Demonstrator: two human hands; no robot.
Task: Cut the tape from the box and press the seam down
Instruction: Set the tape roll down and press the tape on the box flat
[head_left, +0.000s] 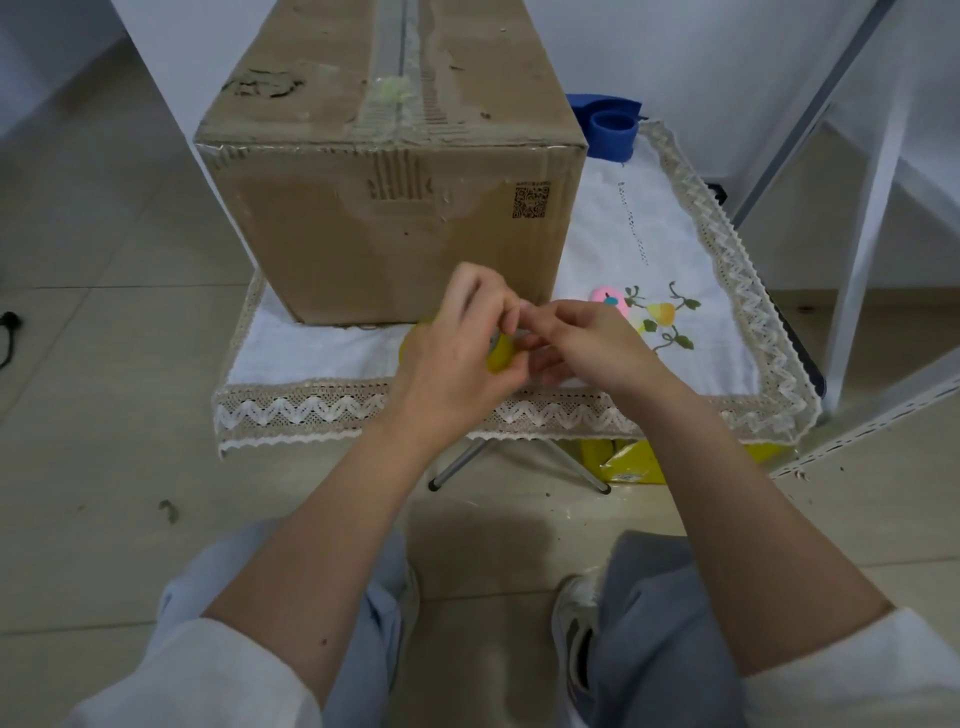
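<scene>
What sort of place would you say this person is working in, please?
Probably a home or a small informal workspace: a cardboard box sits on a small folding table covered by a lace-trimmed embroidered cloth, over a tiled floor beside white walls.

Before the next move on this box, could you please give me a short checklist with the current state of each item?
1. Cardboard box stands steady on the lace-edged cloth: ok.
2. Top seam is closed, with clear tape along it: ok.
3. Left hand has a firm hold on the yellow tape roll: ok, fingers curl round it.
4. Right hand has found the tape's loose end: cannot tell, its fingertips meet the roll but the end is hidden.
5. Cutting tool is within reach: cannot tell, none is visible.
6. Blue tape roll behind the box is out of the way: ok.
</scene>
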